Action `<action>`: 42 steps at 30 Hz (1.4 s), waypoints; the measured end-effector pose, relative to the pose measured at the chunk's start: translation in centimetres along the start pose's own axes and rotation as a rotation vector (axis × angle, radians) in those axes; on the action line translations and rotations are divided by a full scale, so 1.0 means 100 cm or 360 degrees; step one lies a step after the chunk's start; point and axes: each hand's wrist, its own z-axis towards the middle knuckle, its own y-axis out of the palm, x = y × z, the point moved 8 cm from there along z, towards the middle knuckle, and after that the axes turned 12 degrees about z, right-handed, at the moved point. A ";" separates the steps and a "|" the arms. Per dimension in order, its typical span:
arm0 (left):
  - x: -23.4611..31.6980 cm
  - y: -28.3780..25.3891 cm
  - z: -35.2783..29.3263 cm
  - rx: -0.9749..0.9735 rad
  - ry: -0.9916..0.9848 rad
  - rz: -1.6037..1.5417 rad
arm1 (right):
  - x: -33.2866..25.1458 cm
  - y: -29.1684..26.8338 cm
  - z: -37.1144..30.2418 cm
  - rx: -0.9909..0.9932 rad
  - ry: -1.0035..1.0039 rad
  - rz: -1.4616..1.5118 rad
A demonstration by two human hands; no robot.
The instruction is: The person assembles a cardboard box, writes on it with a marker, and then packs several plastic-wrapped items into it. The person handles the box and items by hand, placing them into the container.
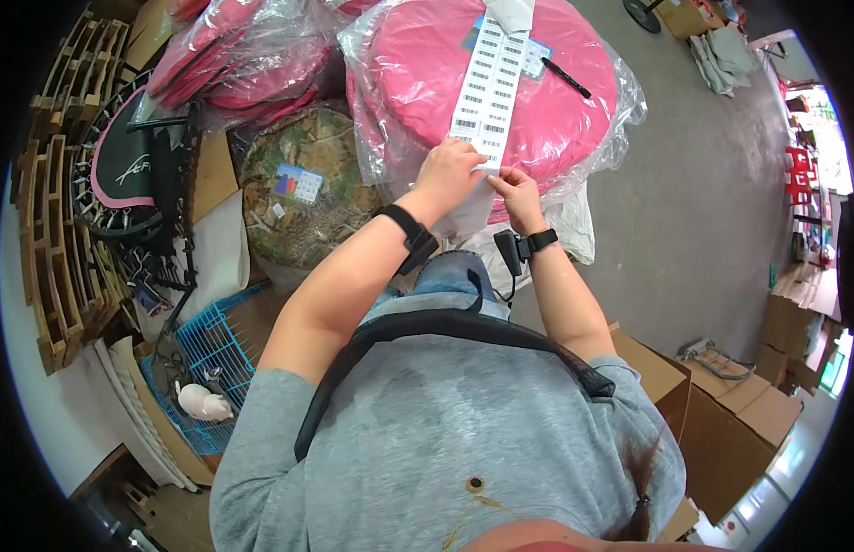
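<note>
A long white strip of barcode labels [489, 87] lies over a round pink fabric bundle [413, 55] wrapped in clear plastic. My left hand [448, 177] is closed on the strip's near left part, fingertips pressed together on the labels. At the strip's near right edge, my right hand [520, 200] pinches with thumb and forefinger; whether a single label is between them is too small to tell. Blank backing paper [468, 213] hangs below both hands. A black marker [567, 78] rests on the plastic to the right, beside a partly covered printed card [535, 59].
To the left sit a camouflage round bundle [303, 216], more bagged pink bundles [252, 69], a small trampoline [128, 156] and wooden pallets [50, 248]. A blue wire cage [215, 331] stands at lower left. Cardboard boxes [721, 432] are at lower right, grey floor [666, 221] beyond.
</note>
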 end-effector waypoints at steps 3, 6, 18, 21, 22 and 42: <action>0.001 0.011 0.016 0.0002 0.0014 0.0021 | -0.012 0.008 0.002 -0.0041 -0.0094 -0.0030; 0.001 0.016 0.022 -0.0040 0.0006 0.0147 | -0.019 0.010 0.006 -0.0021 -0.0181 -0.0122; -0.036 0.050 0.042 -0.0191 -0.0158 -0.0064 | -0.021 0.002 0.025 -0.0046 -0.0363 -0.0396; -0.044 0.043 0.047 -0.0151 -0.0320 -0.0143 | -0.027 -0.004 0.029 0.0013 -0.0345 -0.0476; -0.049 0.040 0.047 -0.0167 -0.0422 -0.0236 | -0.029 -0.005 0.029 0.0049 -0.0345 -0.0489; -0.065 -0.091 -0.035 0.0727 -0.0068 0.0258 | -0.025 0.138 0.007 -0.0155 0.0068 0.0029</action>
